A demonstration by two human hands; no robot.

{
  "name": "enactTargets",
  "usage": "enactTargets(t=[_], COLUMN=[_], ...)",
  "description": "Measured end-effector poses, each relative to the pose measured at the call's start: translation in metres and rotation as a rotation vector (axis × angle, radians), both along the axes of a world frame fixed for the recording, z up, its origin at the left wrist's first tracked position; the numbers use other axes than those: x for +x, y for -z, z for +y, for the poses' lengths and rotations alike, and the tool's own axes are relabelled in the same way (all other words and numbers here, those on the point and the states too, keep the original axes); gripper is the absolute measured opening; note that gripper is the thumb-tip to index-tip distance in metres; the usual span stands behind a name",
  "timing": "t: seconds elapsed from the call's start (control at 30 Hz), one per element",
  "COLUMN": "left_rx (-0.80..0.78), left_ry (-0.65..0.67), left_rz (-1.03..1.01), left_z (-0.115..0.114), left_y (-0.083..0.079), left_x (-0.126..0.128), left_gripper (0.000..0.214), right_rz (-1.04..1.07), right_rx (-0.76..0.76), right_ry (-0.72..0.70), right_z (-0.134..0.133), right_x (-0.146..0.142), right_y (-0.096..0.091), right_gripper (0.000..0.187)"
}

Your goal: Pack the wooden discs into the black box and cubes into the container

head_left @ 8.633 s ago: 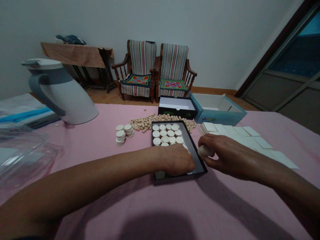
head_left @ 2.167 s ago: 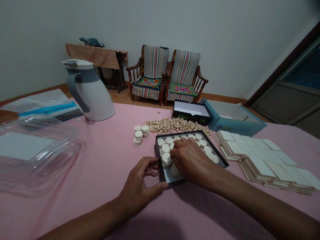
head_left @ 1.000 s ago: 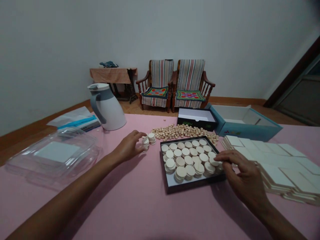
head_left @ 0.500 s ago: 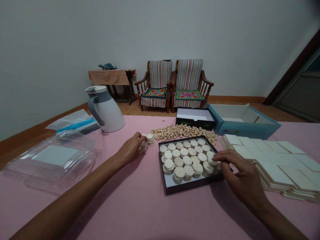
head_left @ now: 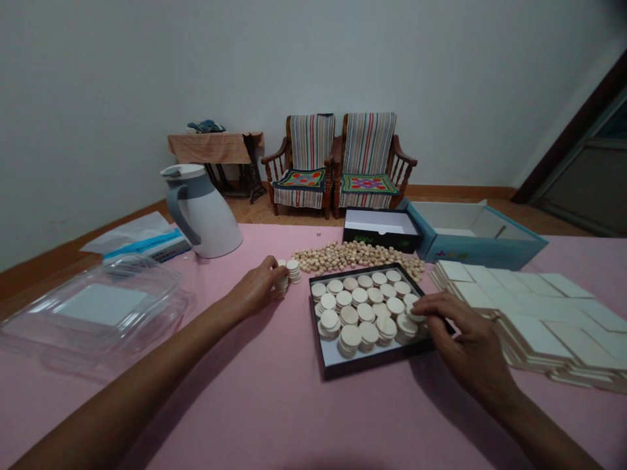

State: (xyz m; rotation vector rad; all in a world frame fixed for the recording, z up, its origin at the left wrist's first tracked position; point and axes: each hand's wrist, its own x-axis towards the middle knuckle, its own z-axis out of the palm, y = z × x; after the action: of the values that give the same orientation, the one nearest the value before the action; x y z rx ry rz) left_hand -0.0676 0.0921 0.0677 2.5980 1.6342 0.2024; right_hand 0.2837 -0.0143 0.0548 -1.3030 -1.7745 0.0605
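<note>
My left hand (head_left: 257, 285) is closed around a short stack of round wooden discs (head_left: 282, 282) left of the tray, its fingertips at the stack's far side. A second disc stack (head_left: 293, 269) stands right beside it. Stacks of pale discs (head_left: 366, 312) fill much of a shallow black-rimmed tray (head_left: 327, 372) with a white floor. Over the tray's right edge, my right hand (head_left: 465, 336) has its thumb and fingers bent around a disc stack (head_left: 415, 315) there. The fingers partly cover that stack.
Small wooden beads (head_left: 337, 258) lie heaped behind the tray. A black box (head_left: 379, 240) and a blue box (head_left: 484, 251) stand farther back. Stacked square wooden boards (head_left: 543, 320) are at right. At left are a clear plastic container (head_left: 98, 303) and a white jug (head_left: 213, 225).
The view has shifted slightly. My right hand's fingers sit a little lower on the discs at the tray's right edge. My left hand remains at its stack.
</note>
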Motion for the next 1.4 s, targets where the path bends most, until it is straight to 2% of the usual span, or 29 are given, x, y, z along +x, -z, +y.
enactTargets(t=[0.13, 0.33, 0.57, 0.8, 1.0, 1.23, 1.4], left_rx=[0.036, 0.064, 0.027, -0.036, -0.05, -0.048, -0.084], left_ry=[0.015, 0.032, 0.035, 0.016, 0.015, 0.033, 0.034], left_rz=[0.025, 0.08, 0.046, -0.013, 0.001, 0.032, 0.08], left_z=[-0.004, -0.004, 0.0, -0.004, 0.0, -0.001, -0.004], left_y=[0.002, 0.004, -0.004, -0.011, -0.008, -0.008, -0.009], left_x=[0.001, 0.001, 0.003, 0.004, 0.002, 0.0, 0.002], left_gripper=[0.023, 0.036, 0.023, 0.027, 0.029, 0.018, 0.026], right_rz=[0.002, -0.02, -0.024, -0.013, -0.01, -0.007, 0.005], right_rx=[-0.011, -0.003, 0.022, 0.001, 0.001, -0.004, -0.026], right_ry=[0.002, -0.01, -0.015, -0.004, -0.008, -0.003, -0.009], right_z=[0.0, 0.001, 0.003, 0.002, 0.002, 0.003, 0.002], right_x=[0.0, 0.001, 0.003, 0.004, 0.004, 0.002, 0.001], right_y=[0.001, 0.003, 0.006, 0.006, 0.007, 0.006, 0.005], right_gripper=[0.018, 0.018, 0.018, 0.017, 0.017, 0.017, 0.016])
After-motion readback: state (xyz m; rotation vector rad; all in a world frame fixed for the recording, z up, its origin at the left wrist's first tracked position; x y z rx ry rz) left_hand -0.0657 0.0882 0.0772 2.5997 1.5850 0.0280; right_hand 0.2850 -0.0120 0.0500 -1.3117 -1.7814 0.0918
